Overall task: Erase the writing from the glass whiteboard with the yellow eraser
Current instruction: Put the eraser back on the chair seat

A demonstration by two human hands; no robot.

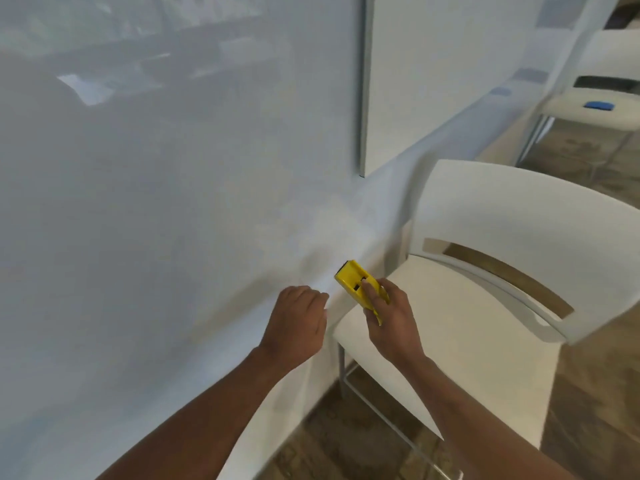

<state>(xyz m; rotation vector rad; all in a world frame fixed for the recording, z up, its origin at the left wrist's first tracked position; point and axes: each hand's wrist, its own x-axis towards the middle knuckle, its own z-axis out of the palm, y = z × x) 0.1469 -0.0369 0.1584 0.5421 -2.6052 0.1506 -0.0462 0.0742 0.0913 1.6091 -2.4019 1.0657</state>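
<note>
Yellow plastic block eraser (356,282) sits low in the centre of the frame, over the white moulded chair (502,209), its casing bright with a dark slot. My right hand (391,317) wraps its rear, leaving the far end free to wipe, I judge. My left hand (298,320) hovers just beside it, loosely curled, empty. On the pale glass whiteboard (173,133) filling the upper left I see no writing.

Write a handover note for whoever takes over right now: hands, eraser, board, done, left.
Left hand: loosely curled, holds nothing, low by the wall.
Right hand: grips the yellow eraser, low beside the white chair; contact with the wall cannot be told.
Glass whiteboard: no writing shows on the part in view, only reflections; the frame is blurry.
Done: the visible area looks clean.
Left: check the part of the board out of view and wipe any marks.
</note>
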